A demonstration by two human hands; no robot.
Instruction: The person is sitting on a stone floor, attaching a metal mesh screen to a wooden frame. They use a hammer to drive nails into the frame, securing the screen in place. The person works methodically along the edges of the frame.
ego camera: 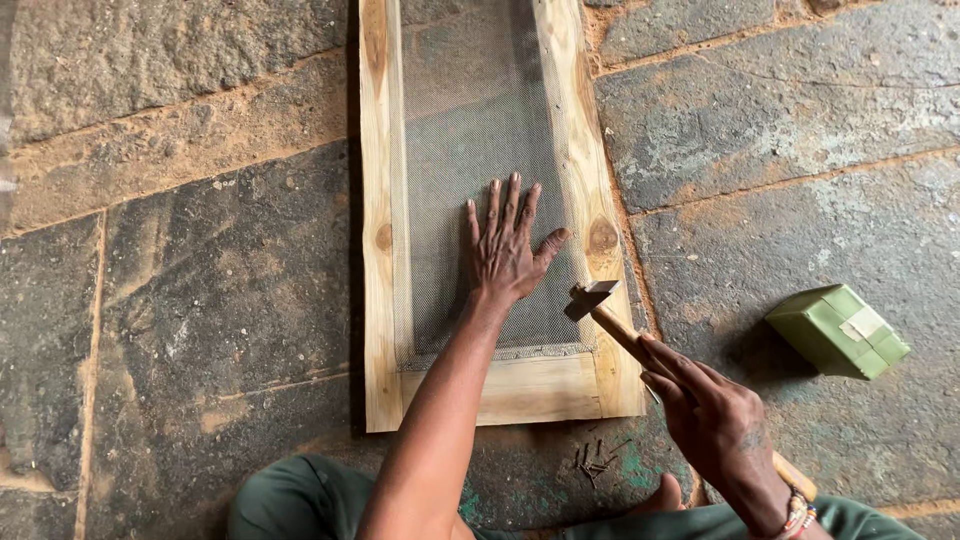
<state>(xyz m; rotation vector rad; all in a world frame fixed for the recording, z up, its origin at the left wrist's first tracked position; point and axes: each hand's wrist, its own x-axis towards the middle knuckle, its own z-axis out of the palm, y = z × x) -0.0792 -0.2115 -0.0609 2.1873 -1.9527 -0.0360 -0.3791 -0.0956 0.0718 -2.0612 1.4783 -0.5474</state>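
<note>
Left hand (507, 245) flat on mesh (470, 120); right hand (722, 425) gripping hammer (610, 312).

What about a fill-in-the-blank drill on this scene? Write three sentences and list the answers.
1. The left hand lies flat on the ____ of the wooden frame.
2. The right hand grips a ____.
3. The box on the stone floor is ____ in colour.

Missing words: mesh; hammer; green

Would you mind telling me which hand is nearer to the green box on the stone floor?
Right. The right hand grips the hammer just left of the green box; the left hand lies flat on the mesh, farther away.
</note>
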